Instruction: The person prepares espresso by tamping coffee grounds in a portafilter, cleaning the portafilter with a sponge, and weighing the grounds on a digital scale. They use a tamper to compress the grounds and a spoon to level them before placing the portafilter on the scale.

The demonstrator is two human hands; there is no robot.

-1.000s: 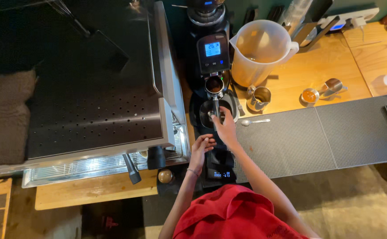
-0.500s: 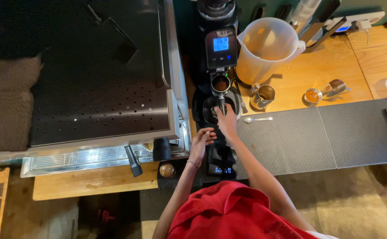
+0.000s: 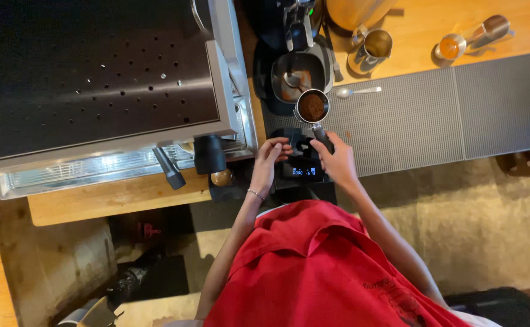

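While your right hand [image 3: 336, 160] has its grip clamped on the dark handle of the portafilter [image 3: 312, 107], the basket end sticks out on the far side of the fingers, full of brown grounds, level w/ the top facing up. It sits above the black scale [image 3: 301, 166], near the grinder tray [image 3: 298, 75] just beyond it. Your left hand [image 3: 271, 158] is just left of the handle, fingers curled loosely, tips at the scale's left edge; can't tell if they press on it, and the grip holds nothing. Scale display glows blue on the near side, btwn both wrists. Left of you: espresso machine [image 3: 95, 79]. Right of the basket, a spoon [image 3: 357, 92] lies on the grey mat [image 3: 434, 115]; a steel jug [image 3: 371, 49] stands on the wood bench [image 3: 422, 27] beyond.
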